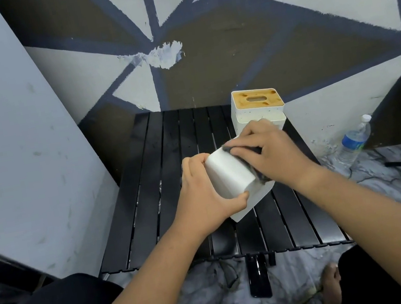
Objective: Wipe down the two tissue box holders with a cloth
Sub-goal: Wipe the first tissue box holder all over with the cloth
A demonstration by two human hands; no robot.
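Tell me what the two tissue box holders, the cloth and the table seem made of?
Held holder: smooth, evenly white walls, likely matte plastic. Standing holder: same white body, tan mottled lid, possibly wood or bamboo. Cloth: dark, rumpled, apparently fabric. Table: black slats with soft glare, probably painted metal.

Dim, even indoor light with soft shadows. The black table (162,185) shows pale glare streaks along its slats at frame centre, and the white tissue box holder (230,173) looks almost washed out. Wide-angle distortion bends the painted wall (256,48) lines toward the upper corners. Lower edges look soft.
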